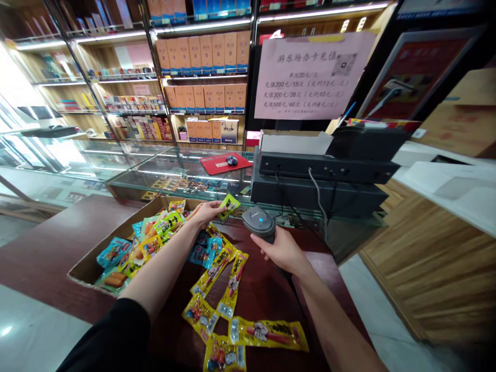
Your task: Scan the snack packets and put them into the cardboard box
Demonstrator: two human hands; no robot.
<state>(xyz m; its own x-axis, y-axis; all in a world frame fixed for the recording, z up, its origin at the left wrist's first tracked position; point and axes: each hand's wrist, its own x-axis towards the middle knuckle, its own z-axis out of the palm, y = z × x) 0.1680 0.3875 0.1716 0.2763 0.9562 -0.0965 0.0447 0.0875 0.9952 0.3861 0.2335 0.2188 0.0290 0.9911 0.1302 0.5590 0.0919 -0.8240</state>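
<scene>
My left hand [207,213] pinches a small green-yellow snack packet [230,205] at its edge, above the far side of the dark red table [267,289]. Facing it, my right hand [279,250] grips the handle of a grey barcode scanner [259,222] that has a blue light on top. The scanner's head points toward the packet, with a gap between them. Under my left forearm stands a cardboard box [83,266] full of snack packets [151,245]. Several yellow packets [234,284] and blue packets [207,251] lie loose on the table between my arms.
Beyond the table stands a glass display counter [170,160] with a red mat [217,164] and a computer mouse [231,160]. Black equipment [321,173] with hanging cables is at the right, below a printed sign [310,77]. Shelves of orange boxes [205,54] line the back.
</scene>
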